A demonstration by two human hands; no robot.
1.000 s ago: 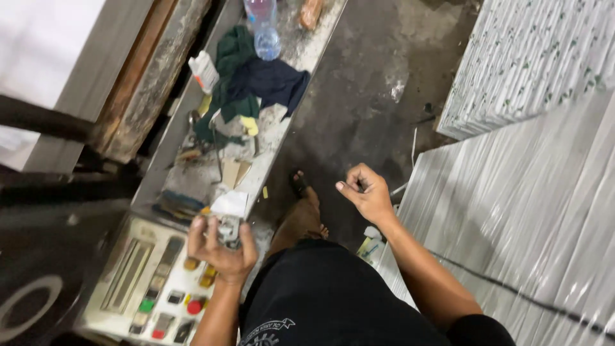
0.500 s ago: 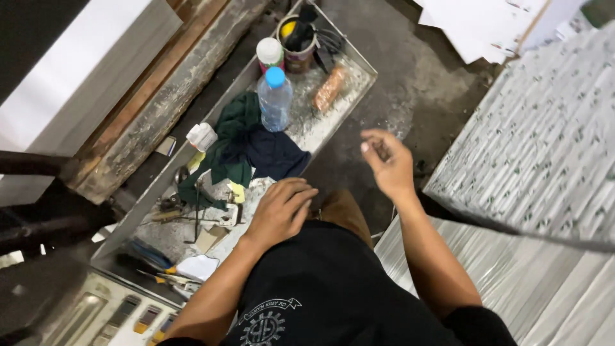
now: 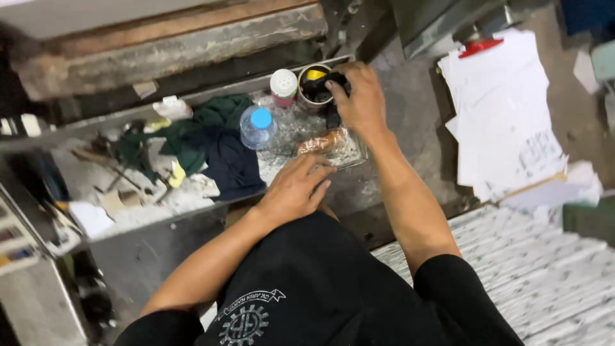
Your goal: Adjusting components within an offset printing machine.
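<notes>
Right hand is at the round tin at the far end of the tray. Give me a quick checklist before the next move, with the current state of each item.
1. Right hand on the black object at the round tin: ok, the fingers are over it.
2. Grip actually closed on the black object: cannot tell, the fingers hide it.
3. Left hand free: ok, it rests flat on the tray's near edge and holds nothing.
4. Water bottle away from the right hand: ok, upright, apart to the left.
5. White-capped jar beside the tin: not ok, it stands close and could be knocked.
6. Wrapped food under the right forearm: not ok, it lies right below the arm.
</notes>
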